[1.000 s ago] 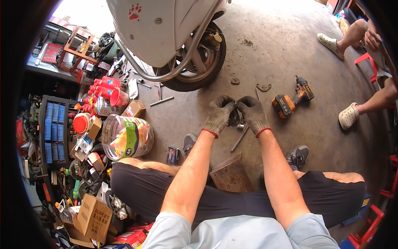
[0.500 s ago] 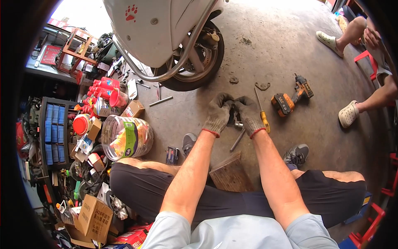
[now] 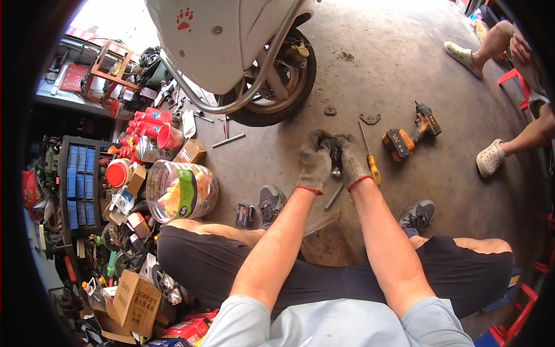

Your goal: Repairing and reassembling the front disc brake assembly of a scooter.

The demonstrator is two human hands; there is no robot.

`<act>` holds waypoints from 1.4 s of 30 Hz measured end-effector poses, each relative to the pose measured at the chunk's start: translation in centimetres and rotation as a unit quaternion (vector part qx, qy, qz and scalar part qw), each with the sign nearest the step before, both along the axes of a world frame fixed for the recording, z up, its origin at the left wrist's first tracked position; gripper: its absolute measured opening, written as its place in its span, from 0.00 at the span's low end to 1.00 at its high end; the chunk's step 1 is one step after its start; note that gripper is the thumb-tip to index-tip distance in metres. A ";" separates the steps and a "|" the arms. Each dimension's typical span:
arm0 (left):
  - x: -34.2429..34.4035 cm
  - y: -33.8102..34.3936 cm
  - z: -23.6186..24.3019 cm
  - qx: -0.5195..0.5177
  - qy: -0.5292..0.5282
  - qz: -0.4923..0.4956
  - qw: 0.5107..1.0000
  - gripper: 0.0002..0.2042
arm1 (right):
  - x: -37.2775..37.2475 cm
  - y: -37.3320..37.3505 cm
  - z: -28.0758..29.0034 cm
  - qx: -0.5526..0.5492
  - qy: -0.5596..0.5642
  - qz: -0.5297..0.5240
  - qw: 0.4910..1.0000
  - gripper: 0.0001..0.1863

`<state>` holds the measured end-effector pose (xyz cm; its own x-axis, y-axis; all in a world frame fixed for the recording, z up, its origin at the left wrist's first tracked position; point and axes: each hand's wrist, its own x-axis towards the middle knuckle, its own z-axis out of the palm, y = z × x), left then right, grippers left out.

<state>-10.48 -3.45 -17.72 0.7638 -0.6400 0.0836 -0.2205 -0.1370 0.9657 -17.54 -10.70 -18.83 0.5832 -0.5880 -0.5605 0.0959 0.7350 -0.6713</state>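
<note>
Both my hands wear grey knit gloves with red cuffs, held together over the concrete floor in front of the scooter. My left hand [image 3: 313,161] and my right hand [image 3: 352,157] are closed around a small dark metal part [image 3: 335,154]. Its exact kind is hidden by the fingers; a shiny end shows below them. Under the gloves lies a metal bar [image 3: 333,196]. A screwdriver [image 3: 373,168] with a yellow handle rests just right of my right hand. Farther off are a flat dark bracket [image 3: 370,119] and a small dark piece [image 3: 330,110].
An orange and black cordless drill [image 3: 425,124] lies at right. Ahead stands a white scooter with its front wheel [image 3: 289,95]. At left are a clear plastic tub [image 3: 211,191], red bottles and boxes. A wooden block [image 3: 329,240] sits between my legs. Another person's clog [image 3: 489,158] is at far right.
The whole view has shifted slightly, moving the scene a little to the right. My hands stay together on the dark part, with the gloves turned slightly around it.
</note>
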 end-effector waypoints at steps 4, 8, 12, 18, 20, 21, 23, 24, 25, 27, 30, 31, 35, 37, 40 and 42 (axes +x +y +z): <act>0.8 -0.2 0.6 0.006 0.178 0.118 0.977 0.03 | 0.1 1.3 2.1 -0.236 0.118 0.044 0.964 0.14; 1.8 0.2 -0.2 0.044 0.166 0.159 0.972 0.03 | 0.4 2.2 2.0 -0.293 0.148 0.074 0.942 0.15; 1.6 0.1 -1.4 0.006 0.210 0.145 0.967 0.02 | 0.4 1.9 1.3 -0.226 0.100 0.018 0.969 0.12; 0.7 -0.1 -1.4 -0.073 0.375 0.149 0.912 0.03 | 0.5 1.9 1.8 -0.131 0.129 -0.018 0.983 0.06; 0.2 -0.4 -1.4 -0.082 0.387 0.157 0.905 0.03 | 0.7 1.8 0.7 -0.154 0.123 -0.040 0.980 0.05; 0.2 -0.5 -1.3 -0.090 0.397 0.168 0.898 0.03 | 0.7 1.8 0.7 -0.153 0.123 -0.039 0.980 0.05; 0.1 -0.6 -1.1 -0.092 0.425 0.197 0.879 0.03 | 0.8 1.9 0.8 -0.134 0.114 -0.055 0.983 0.06; 0.1 -0.6 -1.2 -0.095 0.451 0.225 0.858 0.03 | 0.8 2.0 0.9 -0.134 0.114 -0.054 0.983 0.06; 0.1 -0.6 -1.2 -0.095 0.451 0.225 0.859 0.03 | 0.8 2.0 0.9 -0.128 0.104 -0.054 0.985 0.06; 0.2 -0.2 -1.2 -0.089 0.382 0.181 0.902 0.03 | 0.8 2.2 1.2 -0.123 0.093 -0.051 0.987 0.07; -0.5 -0.5 -0.7 0.001 0.235 0.154 0.960 0.05 | 0.6 2.3 1.6 -0.118 0.098 -0.064 0.986 0.06; -1.1 -0.6 0.0 0.002 0.235 0.153 0.960 0.05 | 0.5 2.2 1.4 -0.106 0.096 -0.074 0.987 0.07; -1.6 -0.3 1.3 0.083 0.117 0.155 0.977 0.11 | 0.9 2.4 1.2 -0.105 0.076 -0.090 0.987 0.05; -1.4 -0.2 2.5 0.188 0.189 0.130 0.955 0.13 | 0.5 2.1 0.6 -0.104 0.064 -0.082 0.989 0.05; -0.5 0.5 -1.4 0.123 0.158 0.133 0.971 0.14 | 0.8 2.6 1.2 -0.081 0.037 -0.072 0.993 0.05; -0.2 0.4 -2.4 0.120 0.208 0.166 0.956 0.14 | 0.8 2.7 1.1 -0.059 0.029 -0.077 0.995 0.05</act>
<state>-10.70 -3.02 -20.11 0.8633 -0.3191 -0.3910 0.2704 -0.3617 0.8922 -16.73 -8.04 -17.73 0.4499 -0.7315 -0.5124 0.1601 0.6305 -0.7595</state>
